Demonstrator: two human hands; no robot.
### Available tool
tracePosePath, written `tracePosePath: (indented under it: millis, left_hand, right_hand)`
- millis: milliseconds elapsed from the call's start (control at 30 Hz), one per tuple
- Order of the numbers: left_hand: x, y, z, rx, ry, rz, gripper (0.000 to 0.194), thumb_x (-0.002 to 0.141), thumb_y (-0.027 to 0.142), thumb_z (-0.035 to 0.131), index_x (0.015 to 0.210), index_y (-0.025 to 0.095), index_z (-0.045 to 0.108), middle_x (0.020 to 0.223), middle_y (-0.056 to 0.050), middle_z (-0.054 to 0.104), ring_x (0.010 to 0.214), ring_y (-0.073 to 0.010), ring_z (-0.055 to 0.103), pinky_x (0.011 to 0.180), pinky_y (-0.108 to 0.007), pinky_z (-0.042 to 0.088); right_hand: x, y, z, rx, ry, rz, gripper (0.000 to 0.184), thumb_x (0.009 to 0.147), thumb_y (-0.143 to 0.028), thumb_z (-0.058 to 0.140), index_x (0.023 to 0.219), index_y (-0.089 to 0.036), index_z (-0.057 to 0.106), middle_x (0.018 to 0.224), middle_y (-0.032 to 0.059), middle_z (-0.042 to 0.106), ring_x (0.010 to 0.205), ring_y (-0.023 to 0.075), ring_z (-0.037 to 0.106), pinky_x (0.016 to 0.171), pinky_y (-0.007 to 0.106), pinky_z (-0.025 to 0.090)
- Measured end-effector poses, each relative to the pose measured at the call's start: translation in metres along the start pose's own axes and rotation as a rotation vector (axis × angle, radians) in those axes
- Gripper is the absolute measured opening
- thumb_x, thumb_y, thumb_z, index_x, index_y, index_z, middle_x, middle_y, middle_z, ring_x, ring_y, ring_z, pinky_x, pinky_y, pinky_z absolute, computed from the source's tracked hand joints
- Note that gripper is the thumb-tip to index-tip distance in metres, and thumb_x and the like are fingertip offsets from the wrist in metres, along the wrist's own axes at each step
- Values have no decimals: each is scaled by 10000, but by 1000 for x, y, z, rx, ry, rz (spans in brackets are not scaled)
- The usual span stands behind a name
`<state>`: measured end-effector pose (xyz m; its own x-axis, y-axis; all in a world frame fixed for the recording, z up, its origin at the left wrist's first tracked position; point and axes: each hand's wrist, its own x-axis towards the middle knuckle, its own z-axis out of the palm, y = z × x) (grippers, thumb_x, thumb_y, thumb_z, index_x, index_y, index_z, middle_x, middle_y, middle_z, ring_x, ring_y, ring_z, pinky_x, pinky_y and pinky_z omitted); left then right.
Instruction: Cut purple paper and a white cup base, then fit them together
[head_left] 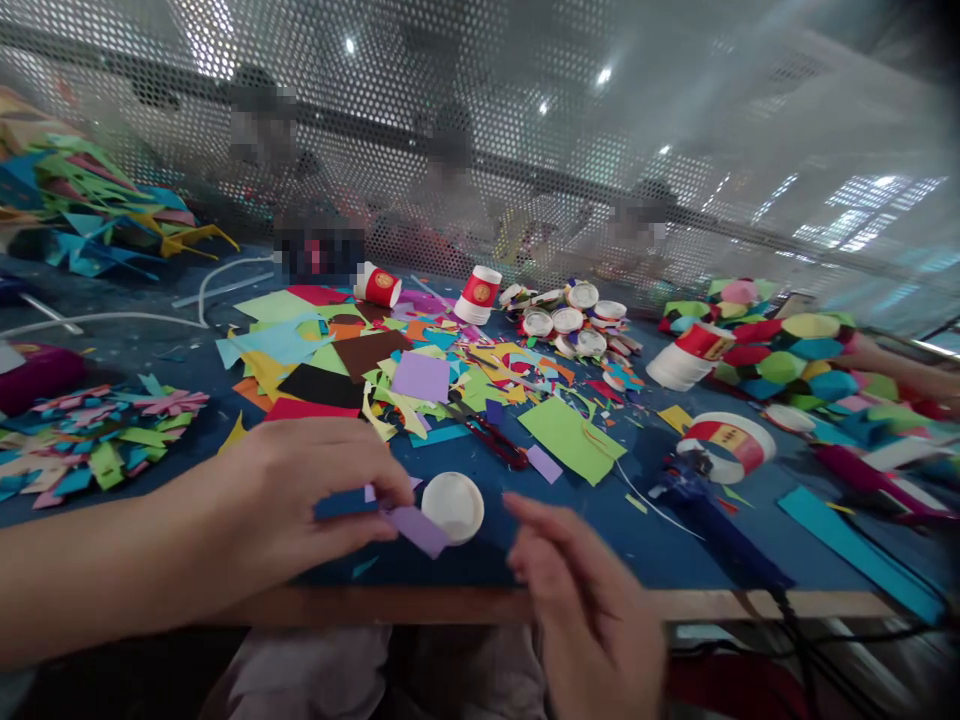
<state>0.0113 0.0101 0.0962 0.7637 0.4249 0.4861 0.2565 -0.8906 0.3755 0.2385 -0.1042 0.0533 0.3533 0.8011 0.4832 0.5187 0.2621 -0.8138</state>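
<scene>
Head view: the left hand (292, 470) pinches a purple paper strip (417, 531) between thumb and fingers, its free end at the lower left edge of a white round piece (453, 507) on the blue surface (405, 572); whether the two touch, I cannot tell. The right hand (592, 610), slightly blurred, hovers beside that piece with fingers loosely parted, while a green sheet (566, 437) lies beyond.

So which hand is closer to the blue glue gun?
Right. The right hand is left of the blue glue gun, not touching it; the left hand, holding a purple strip, is farther off, past the white lid.
</scene>
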Motion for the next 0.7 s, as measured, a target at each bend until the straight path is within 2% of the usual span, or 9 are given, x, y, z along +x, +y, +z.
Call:
tracePosePath:
  millis: [67, 100, 167, 200, 233, 333, 433, 567, 700]
  left_hand:
    - [-19, -10, -6, 10, -42, -90, 55, 941, 251, 621, 929, 281, 666, 865, 104, 710, 716, -72, 664, 681, -108, 465]
    - [-30, -17, -8, 46, -64, -99, 66, 909, 236, 631, 912, 286, 674, 870, 106, 698, 712, -71, 659, 689, -102, 462]
    - [-53, -35, -11, 136, -103, -102, 31, 844, 283, 681, 874, 284, 688, 845, 99, 668, 662, -74, 628, 622, -109, 444]
    - [-63, -45, -11, 188, -163, -172, 31, 850, 283, 672, 874, 282, 691, 845, 93, 663, 669, -85, 627, 631, -119, 453]
    - [-70, -54, -10, 200, -197, -202, 32, 843, 294, 678, 863, 273, 692, 847, 87, 663, 668, -92, 623, 622, -128, 457]
    - [-80, -76, -4, 206, -165, -236, 72, 813, 335, 712, 847, 274, 695, 833, 81, 658, 653, -107, 610, 613, -156, 455]
    - [-75, -82, 2, 213, -95, -265, 151, 809, 444, 723, 867, 307, 698, 850, 71, 655, 699, -134, 619, 641, -197, 442]
    - [-67, -74, 2, 213, -152, -377, 155, 841, 458, 700, 941, 341, 709, 947, 55, 662, 820, -181, 633, 747, -245, 442]
    - [-69, -66, -4, 223, -166, -435, 206, 816, 459, 733, 990, 349, 724, 1008, 40, 669, 897, -222, 633, 804, -269, 441]
  right_hand:
    - [15, 8, -30, -226, 78, -101, 189, 978, -302, 590, 1124, -310, 710, 791, -42, 662, 674, 125, 617, 628, 219, 473]
    - [25, 14, -45, -365, 57, -170, 180, 971, -294, 615, 1125, -299, 707, 807, -35, 667, 696, 134, 628, 686, 235, 495]
    - [47, 28, -69, -583, -64, -394, 142, 957, -272, 640, 1067, -248, 727, 887, 11, 714, 786, 180, 668, 746, 290, 512]
    - [57, 35, -75, -663, -148, -507, 119, 946, -277, 653, 1001, -224, 744, 842, 24, 715, 778, 208, 671, 738, 326, 515]
    - [67, 42, -78, -751, -184, -531, 107, 930, -276, 672, 911, -211, 755, 791, 31, 708, 746, 232, 663, 714, 361, 511]
    - [90, 55, -68, -967, -406, -359, 126, 874, -307, 752, 823, -195, 774, 825, 75, 729, 831, 320, 672, 747, 456, 523]
    - [102, 56, -46, -1064, -558, -260, 223, 906, -364, 724, 843, -159, 784, 876, 120, 725, 939, 354, 668, 837, 499, 529]
    - [110, 54, -34, -1078, -638, -294, 264, 952, -257, 634, 761, -119, 752, 790, 123, 689, 885, 333, 672, 842, 484, 532]
    - [114, 54, -44, -1030, -612, -350, 182, 891, -213, 673, 731, -136, 711, 790, 104, 679, 849, 313, 661, 785, 451, 533]
